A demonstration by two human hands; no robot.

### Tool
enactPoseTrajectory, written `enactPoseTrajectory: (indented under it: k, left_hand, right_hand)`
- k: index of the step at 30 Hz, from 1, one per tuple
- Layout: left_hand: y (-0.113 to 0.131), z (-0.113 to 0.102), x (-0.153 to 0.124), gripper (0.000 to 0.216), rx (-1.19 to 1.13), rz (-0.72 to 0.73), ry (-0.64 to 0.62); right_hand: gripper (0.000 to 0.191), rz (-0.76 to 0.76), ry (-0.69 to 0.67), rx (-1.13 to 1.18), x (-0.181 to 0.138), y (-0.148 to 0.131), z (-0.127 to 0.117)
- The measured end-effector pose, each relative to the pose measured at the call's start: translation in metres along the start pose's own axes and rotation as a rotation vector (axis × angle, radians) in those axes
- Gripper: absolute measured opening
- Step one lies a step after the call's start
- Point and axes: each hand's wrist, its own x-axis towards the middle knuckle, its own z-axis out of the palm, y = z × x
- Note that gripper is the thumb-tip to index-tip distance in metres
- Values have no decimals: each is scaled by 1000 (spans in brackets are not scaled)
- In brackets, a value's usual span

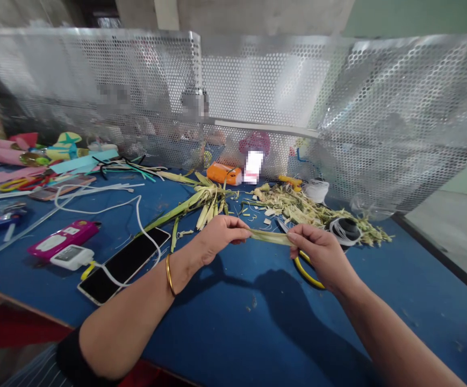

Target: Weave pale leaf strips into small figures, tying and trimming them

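Note:
Above the blue table (233, 322) my two hands hold a short pale green leaf strip (271, 237) stretched between them. My left hand (219, 236), with a gold bangle on its wrist, pinches the strip's left end. My right hand (320, 252) pinches the right end and also grips scissors with yellow handles (308, 271), whose loops hang below the palm. Just behind the hands lies a bundle of green palm leaves (201, 201).
A heap of leaf trimmings (309, 209) and a spool of thread (344, 228) lie behind my right hand. A phone (124, 263) on a white cable, a pink device (64, 236) and craft scraps sit left. A perforated metal screen (257, 97) closes the back.

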Motion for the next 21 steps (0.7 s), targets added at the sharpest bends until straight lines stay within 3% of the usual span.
enactPoseTrajectory:
  k: [3,8,12,16,18,21]
  left_hand:
    - [1,0,0,9,-35,-30,-38]
    - [1,3,2,9,3,8,160]
    - [-1,7,1,10,-397,-101,151]
    - [-4,8,3,6,-814,-249,64]
    - [-6,10,4,6,-877,-229,134]
    - [-9,19,1,7,-853,-161,249]
  right_hand:
    - [28,-2,24,7,1,2,-3]
    - [27,-28,30,-17,-1,-1,-7]
    - [27,-21,11,22,-3,-2,-2]
    - [27,23,-123,11,-2,5,5]
    - [28,26,-127,-11,-3,8,7]
    - [28,17,-27,-42,-6,12,14]
